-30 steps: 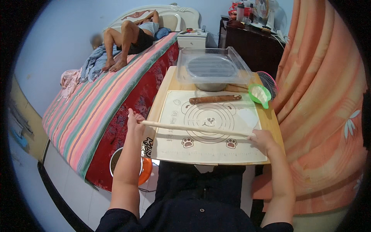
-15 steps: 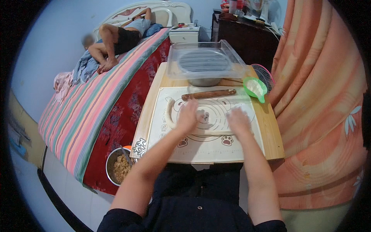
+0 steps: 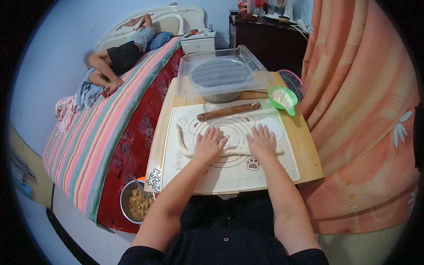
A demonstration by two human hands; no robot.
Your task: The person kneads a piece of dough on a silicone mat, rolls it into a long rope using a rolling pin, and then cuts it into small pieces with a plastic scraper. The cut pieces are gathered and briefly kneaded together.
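Open and flat, left hand (image 3: 209, 144) and right hand (image 3: 263, 143) lie on dough (image 3: 237, 153). It's already a long rope — uncut.

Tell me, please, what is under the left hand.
The dough rope shows on both sides of the left hand, lying on the printed mat. What is directly beneath the palm is covered.
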